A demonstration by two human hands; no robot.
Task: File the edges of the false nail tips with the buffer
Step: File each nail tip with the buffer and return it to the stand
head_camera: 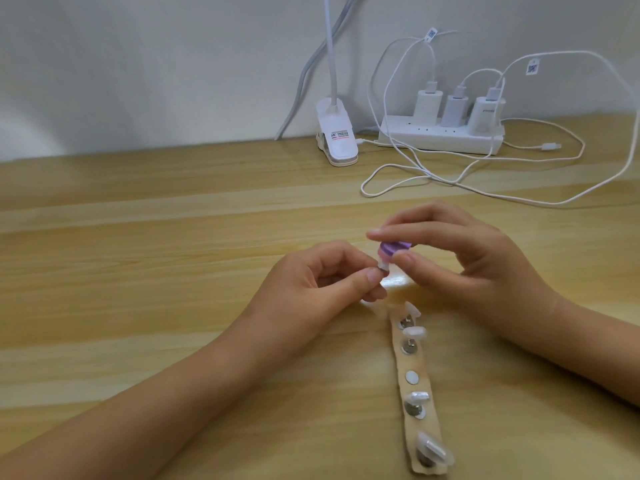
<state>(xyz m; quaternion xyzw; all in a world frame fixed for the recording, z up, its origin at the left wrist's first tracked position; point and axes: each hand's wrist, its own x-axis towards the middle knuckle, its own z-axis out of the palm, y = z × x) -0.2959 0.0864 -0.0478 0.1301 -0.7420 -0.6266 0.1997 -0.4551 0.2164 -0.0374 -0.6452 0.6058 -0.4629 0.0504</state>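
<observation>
Head view, looking down on a pale wooden table (173,237). Near the middle, left hand (311,282) raised slightly off the wood, thumb and forefinger pinching a small pale nail tip (487,267), remaining fingers curled in toward the palm. Just to its right, right hand (460,258) gripping a small purple buffer (498,250), forefinger on top and thumb below, other fingers loosely bent behind. Lower end of the buffer touching the nail tip at the left fingertips; which edge is in contact too small and blurred to tell. Both forearms reaching in from the lower corners of the picture.

Nearer the camera, just below the hands, a beige strip (423,384) lying flat on the table and running toward the near edge, set with round metal discs. Four more nail tips mounted along it: one at the far end (412,310), one right behind it (414,332), one past the middle (419,396), one at the near end (434,452). Between the second and third, a single disc (412,376) showing its flat white face.

At the back, against the white wall, a white power strip (440,138) with three white chargers (429,105) plugged in. White cables (415,171) looping across the wood in front of it. To its left, a white clip lamp (337,133), neck rising out of view.
</observation>
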